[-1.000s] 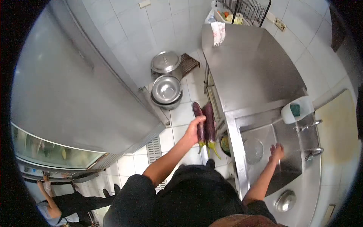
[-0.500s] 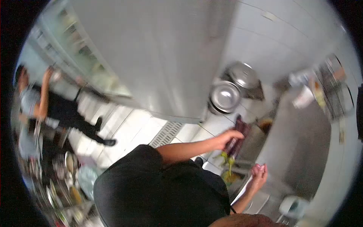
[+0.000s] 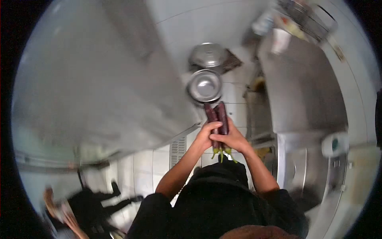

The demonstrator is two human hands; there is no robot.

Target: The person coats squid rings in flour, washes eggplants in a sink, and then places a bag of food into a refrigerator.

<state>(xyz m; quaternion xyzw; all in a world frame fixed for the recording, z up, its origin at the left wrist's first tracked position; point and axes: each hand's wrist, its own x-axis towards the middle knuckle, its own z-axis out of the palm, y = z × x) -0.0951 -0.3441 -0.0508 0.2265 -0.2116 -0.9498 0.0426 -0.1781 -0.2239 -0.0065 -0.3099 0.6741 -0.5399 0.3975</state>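
Long purple eggplants (image 3: 223, 113) with green stems are held upright in a bunch in front of my body, their stems towards me. My left hand (image 3: 207, 133) wraps around them from the left, thumb across the front. From the right side my right hand (image 3: 234, 139) also closes on the bunch, its thumb reaching over the eggplants. The fingers behind the bunch are hidden. Beyond the tips of the eggplants stands a round metal pot (image 3: 205, 85).
A large steel cabinet (image 3: 107, 91) fills the left. A second lidded pot (image 3: 209, 55) stands by the wall. At the right are a steel counter (image 3: 306, 87) and a sink (image 3: 294, 167). A person in dark clothes (image 3: 87, 203) is at the lower left on the tiled floor.
My right hand has come from beside the counter to the eggplants and closed on them. The left hand still holds the bunch, now in front of my body. My view has turned right.
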